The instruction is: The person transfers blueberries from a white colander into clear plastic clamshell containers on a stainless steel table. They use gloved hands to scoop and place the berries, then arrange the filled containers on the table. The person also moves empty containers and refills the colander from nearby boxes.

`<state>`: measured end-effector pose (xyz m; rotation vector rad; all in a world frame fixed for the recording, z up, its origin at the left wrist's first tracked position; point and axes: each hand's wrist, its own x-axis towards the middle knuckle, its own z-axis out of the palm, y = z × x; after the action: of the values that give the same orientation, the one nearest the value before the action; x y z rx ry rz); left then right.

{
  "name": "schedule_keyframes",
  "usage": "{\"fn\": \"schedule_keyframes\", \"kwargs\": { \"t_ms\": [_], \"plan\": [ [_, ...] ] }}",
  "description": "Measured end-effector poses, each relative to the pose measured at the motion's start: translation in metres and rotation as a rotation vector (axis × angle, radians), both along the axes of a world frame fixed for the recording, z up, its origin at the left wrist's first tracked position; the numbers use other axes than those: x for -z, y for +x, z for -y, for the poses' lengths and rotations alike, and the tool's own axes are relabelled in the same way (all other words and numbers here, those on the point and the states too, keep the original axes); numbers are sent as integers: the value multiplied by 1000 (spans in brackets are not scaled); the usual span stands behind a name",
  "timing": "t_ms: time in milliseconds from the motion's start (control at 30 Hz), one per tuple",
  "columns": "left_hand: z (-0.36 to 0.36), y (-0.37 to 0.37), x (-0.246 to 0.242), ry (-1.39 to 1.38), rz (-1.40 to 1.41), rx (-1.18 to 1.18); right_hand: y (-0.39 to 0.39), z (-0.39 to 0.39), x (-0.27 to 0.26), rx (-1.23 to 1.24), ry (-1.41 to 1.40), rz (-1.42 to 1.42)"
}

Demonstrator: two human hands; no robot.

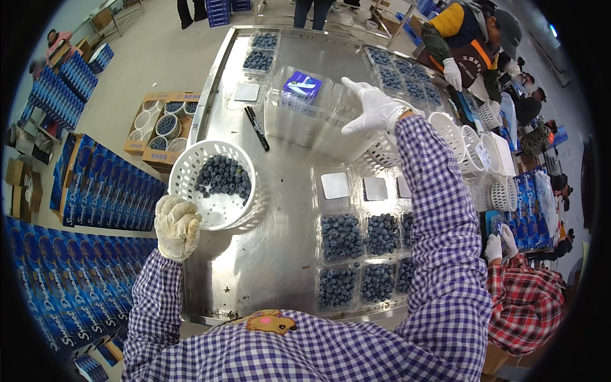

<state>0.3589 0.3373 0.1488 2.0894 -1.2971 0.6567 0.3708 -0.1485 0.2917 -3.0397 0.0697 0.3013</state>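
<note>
My left hand (177,228), in a stained white glove, is closed on the near left rim of a white perforated plastic basket (179,179). Blueberries (223,177) lie to one side inside it, with part of its white bottom bare. The basket leans towards me over the steel table's left edge. My right hand (377,106), gloved in white, is stretched out with thumb and fingers apart. Nothing is in its grasp. It hovers by stacked empty clear plastic clamshells (298,119), one stack bearing a purple label pack (302,87). My right sleeve hides part of the filled blueberry clamshells (340,238).
A black marker (257,129) lies on the steel table (267,267). More white baskets (446,133) stand on the right. Blue printed cartons (105,186) are stacked on the left, beside a cardboard box (152,155) holding baskets. Co-workers' gloved hands (452,74) are at the right.
</note>
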Motion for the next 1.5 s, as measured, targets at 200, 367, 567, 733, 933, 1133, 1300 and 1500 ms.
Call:
{"fn": "schedule_keyframes", "kwargs": {
  "t_ms": [200,367,567,733,933,1133,1300,1500],
  "plan": [
    [15,-14,-29,-117,60,30,-4,2,-3,60,112,138],
    [39,-32,-29,-229,-7,115,-18,-9,-29,192,-159,419],
    [76,-77,-51,-437,-1164,497,-94,-109,-49,237,1012,580],
    [80,-121,-47,-737,-1963,735,-209,-225,38,362,1138,89],
    [62,-180,-1,-838,-2346,694,-283,-280,117,437,403,460],
    [47,-185,18,-550,-2400,757,-319,-304,127,661,565,522],
    [33,-192,36,-367,-2479,773,-340,-316,149,815,724,517],
    [26,-193,32,-381,-2437,713,-341,-319,140,814,710,491]
  ]
}}
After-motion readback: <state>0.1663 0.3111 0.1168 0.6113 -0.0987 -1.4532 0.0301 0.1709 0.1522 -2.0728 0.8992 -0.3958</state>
